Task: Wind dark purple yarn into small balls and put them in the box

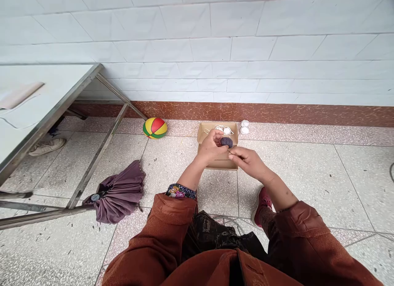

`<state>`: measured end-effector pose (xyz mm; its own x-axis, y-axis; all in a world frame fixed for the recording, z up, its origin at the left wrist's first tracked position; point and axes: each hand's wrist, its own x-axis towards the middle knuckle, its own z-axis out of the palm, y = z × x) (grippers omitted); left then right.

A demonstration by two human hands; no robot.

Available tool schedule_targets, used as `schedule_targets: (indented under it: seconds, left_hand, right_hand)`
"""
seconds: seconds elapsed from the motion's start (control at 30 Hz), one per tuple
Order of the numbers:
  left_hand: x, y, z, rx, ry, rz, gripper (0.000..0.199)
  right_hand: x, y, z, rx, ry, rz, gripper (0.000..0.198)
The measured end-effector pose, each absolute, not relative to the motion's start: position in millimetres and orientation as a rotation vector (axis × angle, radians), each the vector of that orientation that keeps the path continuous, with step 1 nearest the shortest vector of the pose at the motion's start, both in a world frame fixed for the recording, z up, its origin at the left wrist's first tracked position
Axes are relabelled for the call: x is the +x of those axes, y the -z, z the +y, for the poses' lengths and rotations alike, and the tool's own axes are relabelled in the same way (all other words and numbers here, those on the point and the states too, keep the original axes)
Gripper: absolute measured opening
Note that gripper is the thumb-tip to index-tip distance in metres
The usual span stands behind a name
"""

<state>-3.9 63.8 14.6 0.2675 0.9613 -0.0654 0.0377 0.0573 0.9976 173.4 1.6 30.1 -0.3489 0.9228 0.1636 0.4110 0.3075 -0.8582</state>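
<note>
Above a cardboard box [221, 164] on the floor, my left hand [212, 146] holds a small dark grey-purple ball of yarn [226, 142] between thumb and fingers. My right hand [248, 162] is just to the right of the ball, its thumb and index finger pinched together; a thin strand seems to run from the ball to them, though it is hard to make out. Inside the box, partly hidden behind my left hand, lie white yarn balls [227, 131] with loose strands. More white yarn balls [244, 130] sit on the floor against the box's right side.
A red, yellow and green ball [155, 128] rests by the wall. To the left stands a metal-framed table [61, 84], with a folded purple umbrella [121, 193] by its leg. A shoe [47, 146] shows under the table. The tiled wall [215, 51] rises behind the box.
</note>
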Motion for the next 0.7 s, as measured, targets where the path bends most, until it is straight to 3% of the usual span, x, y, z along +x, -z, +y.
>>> schedule_targets:
  seconds: [0.23,0.37,0.57,0.7]
  left_hand:
    - [0,-19,49,1.367,-0.695,0.711,0.056]
    - [0,-26,47,1.163,-0.750,0.569,0.054]
    - [-2,-25,57,1.043,-0.997,0.803,0.042]
    - [-7,-16,65,1.188,-1.012,1.024,0.045]
  right_hand:
    - [194,-32,12,-1.377,-0.742,-1.526,0.024]
    - [189,-10,15,-1.465,-0.777,-1.554,0.023]
    - [163,0,6,-1.361,-0.881,-1.810,0.023]
    - [159,-20,-1,-1.154,-0.999,-1.978,0.028]
